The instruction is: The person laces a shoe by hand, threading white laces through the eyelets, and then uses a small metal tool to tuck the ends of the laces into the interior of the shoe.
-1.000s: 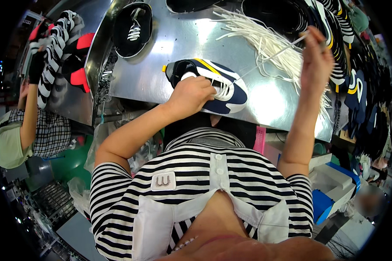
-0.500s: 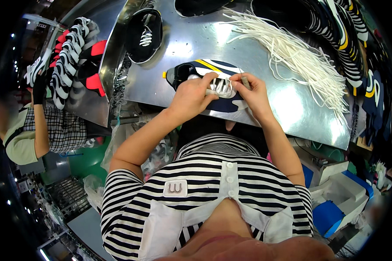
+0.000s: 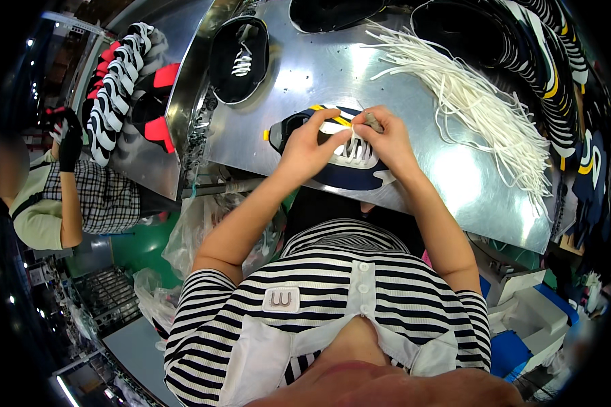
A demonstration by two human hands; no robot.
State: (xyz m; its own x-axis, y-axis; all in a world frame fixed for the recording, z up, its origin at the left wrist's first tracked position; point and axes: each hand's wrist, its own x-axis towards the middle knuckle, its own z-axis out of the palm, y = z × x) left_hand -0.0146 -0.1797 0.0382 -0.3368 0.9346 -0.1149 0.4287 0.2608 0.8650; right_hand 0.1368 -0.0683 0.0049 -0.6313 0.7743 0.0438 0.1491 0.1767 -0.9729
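A navy shoe upper with white and yellow parts lies at the table's near edge, its heel to the left. White lace crosses its eyelet rows. My left hand grips the upper from the heel side, thumb and index finger reaching to the lacing. With bent, pinched fingers, my right hand holds the lace at the upper's middle. A small grey-tan piece shows at those fingers; whether it is a tool handle or a finger wrap, I cannot tell. The fingertips partly cover the lace.
A loose bundle of white laces spreads across the metal table at right. A black laced upper lies back left. Stacked uppers line the far right. At left, a gloved co-worker stands beside red, black and white uppers.
My right hand has moved from the toe end of the lacing toward its middle, closer to my left thumb. The whole view has shifted slightly. The co-worker's gloved hand has risen.
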